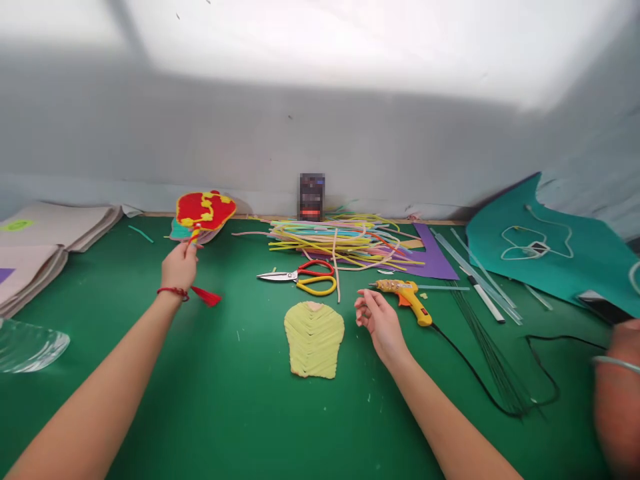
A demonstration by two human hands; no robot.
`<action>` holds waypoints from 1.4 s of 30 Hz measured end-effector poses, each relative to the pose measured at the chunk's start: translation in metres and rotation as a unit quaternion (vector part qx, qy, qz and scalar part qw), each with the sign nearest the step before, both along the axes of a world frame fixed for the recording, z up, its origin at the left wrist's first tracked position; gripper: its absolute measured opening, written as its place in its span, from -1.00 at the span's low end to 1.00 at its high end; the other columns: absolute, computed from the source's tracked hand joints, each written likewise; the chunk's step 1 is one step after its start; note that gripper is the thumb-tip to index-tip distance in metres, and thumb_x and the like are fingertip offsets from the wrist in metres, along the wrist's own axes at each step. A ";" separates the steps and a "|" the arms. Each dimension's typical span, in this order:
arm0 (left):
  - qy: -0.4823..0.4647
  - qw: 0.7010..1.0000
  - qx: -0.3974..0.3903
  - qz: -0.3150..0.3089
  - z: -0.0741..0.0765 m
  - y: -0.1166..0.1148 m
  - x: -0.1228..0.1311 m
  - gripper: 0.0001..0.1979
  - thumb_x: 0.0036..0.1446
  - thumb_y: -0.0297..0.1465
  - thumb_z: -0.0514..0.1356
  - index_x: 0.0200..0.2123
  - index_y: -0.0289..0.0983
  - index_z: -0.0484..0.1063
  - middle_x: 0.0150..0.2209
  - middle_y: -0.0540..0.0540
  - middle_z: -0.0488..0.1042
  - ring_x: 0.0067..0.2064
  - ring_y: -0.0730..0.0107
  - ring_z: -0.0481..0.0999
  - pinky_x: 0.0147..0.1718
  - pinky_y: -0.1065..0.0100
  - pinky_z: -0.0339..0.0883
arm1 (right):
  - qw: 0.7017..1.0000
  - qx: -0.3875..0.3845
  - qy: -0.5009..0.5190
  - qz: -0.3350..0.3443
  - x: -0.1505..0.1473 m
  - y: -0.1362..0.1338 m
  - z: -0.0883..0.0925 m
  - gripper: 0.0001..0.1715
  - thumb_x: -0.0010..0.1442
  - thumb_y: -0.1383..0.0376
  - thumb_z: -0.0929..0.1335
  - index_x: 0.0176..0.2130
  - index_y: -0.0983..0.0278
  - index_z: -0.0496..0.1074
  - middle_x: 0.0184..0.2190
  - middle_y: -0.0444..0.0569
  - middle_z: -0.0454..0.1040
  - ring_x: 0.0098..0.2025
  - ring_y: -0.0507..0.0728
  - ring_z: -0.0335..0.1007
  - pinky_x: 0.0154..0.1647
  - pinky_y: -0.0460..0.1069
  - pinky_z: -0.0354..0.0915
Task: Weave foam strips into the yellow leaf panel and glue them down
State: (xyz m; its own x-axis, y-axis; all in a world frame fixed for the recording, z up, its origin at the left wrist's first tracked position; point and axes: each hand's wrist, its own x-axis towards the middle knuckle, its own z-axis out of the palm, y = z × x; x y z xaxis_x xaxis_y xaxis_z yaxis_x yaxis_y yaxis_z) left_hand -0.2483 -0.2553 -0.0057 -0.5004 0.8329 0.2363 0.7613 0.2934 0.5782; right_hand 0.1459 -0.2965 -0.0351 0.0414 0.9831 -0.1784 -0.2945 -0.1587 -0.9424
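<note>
Toward the back edge of the green bench (225, 400), left side, a rounded, fuzzy red-and-yellow fan (206, 210) looks light, soft and best held by its striped stick (196, 233), where the left grip (179, 269) clamps. The right grip (383, 323), empty, is loosely parted.

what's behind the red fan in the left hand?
Teal and pinkish material peeks out below the red fan; the fan covers the rest, so its full shape can't be seen.

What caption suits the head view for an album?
Left hand holding a red fan, right hand beside a glue gun.
</note>
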 end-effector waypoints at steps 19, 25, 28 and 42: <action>0.031 0.995 -0.016 0.089 -0.041 0.045 -0.040 -0.67 0.22 -0.36 -0.09 -0.13 -0.31 0.41 -0.21 -0.25 0.49 -0.18 0.14 0.43 -0.34 0.32 0.16 | 0.970 0.078 -0.210 0.093 -0.023 -0.013 -0.019 -0.57 0.09 -0.05 0.28 -0.29 0.26 0.32 -0.53 -0.19 0.26 -0.67 -0.07 0.08 -0.74 -0.13 0.02; 0.031 0.993 0.002 0.116 -0.047 0.044 -0.050 -0.64 0.23 -0.33 -0.11 -0.07 -0.28 0.39 -0.18 -0.25 0.49 -0.21 0.17 0.45 -0.36 0.34 0.16 | 0.967 0.064 -0.234 0.079 -0.024 -0.014 -0.031 -0.59 0.08 -0.06 0.28 -0.32 0.23 0.33 -0.62 -0.25 0.19 -0.70 -0.06 -0.01 -0.72 -0.11 -0.05; 0.027 0.992 -0.002 0.122 -0.048 0.041 -0.055 -0.64 0.22 -0.33 -0.10 -0.09 -0.32 0.41 -0.21 -0.29 0.48 -0.23 0.14 0.44 -0.35 0.30 0.18 | 0.960 0.073 -0.257 0.078 -0.024 -0.015 -0.031 -0.59 0.10 -0.05 0.27 -0.32 0.24 0.35 -0.63 -0.23 0.19 -0.69 -0.04 0.01 -0.70 -0.10 -0.02; 0.158 0.976 0.147 0.028 -0.015 0.033 0.032 -0.76 0.13 -0.43 0.05 -0.13 -0.27 0.40 -0.07 -0.23 0.39 0.00 0.07 0.31 0.01 0.08 0.05 | 0.730 0.219 -0.648 0.008 -0.048 0.057 0.018 -0.58 0.20 0.02 0.20 -0.36 0.26 0.44 -0.36 0.01 0.40 -0.36 0.11 0.33 -0.43 -0.05 0.14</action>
State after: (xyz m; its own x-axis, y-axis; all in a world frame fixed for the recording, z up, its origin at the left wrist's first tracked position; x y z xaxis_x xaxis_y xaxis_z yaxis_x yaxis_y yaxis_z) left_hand -0.2166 -0.2222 -0.0209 -0.4070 0.6788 0.6112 0.9027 0.1970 0.3825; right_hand 0.0977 -0.2400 -0.0173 -0.1155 0.9364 0.3314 0.8873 0.2473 -0.3894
